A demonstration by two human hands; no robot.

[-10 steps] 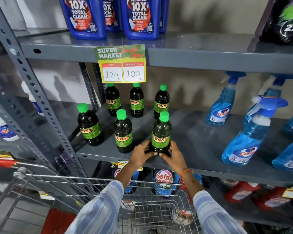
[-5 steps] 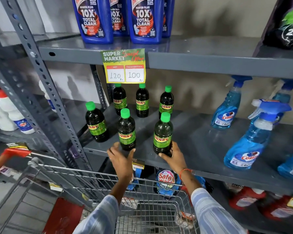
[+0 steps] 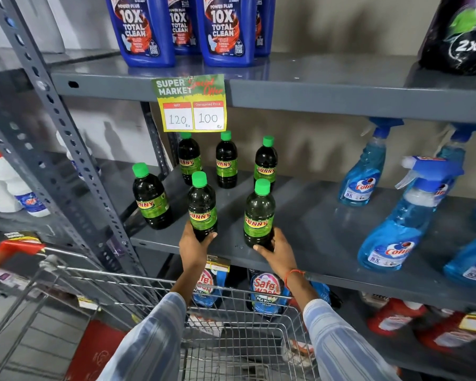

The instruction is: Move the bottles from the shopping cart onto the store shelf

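Observation:
Several dark bottles with green caps and green "SUNNY" labels stand upright on the grey middle shelf (image 3: 313, 235). My left hand (image 3: 194, 246) grips the base of the front middle bottle (image 3: 202, 207). My right hand (image 3: 278, 250) wraps the base of the front right bottle (image 3: 259, 213). Another bottle (image 3: 150, 196) stands at the front left by the shelf post. Three more bottles (image 3: 226, 163) line up behind, under the price tag. The wire shopping cart (image 3: 231, 331) is below my arms; I see no bottle in its visible part.
Blue spray bottles (image 3: 396, 224) stand on the same shelf to the right. Blue cleaner jugs (image 3: 146, 28) fill the upper shelf, with a price tag (image 3: 191, 104) hanging from its edge. A perforated grey post (image 3: 66, 149) rises at the left. Detergent packs (image 3: 267, 290) sit below.
My left hand has let go of the front right bottle, dropped back, then closed on the front middle bottle. My right hand stays on the front right bottle.

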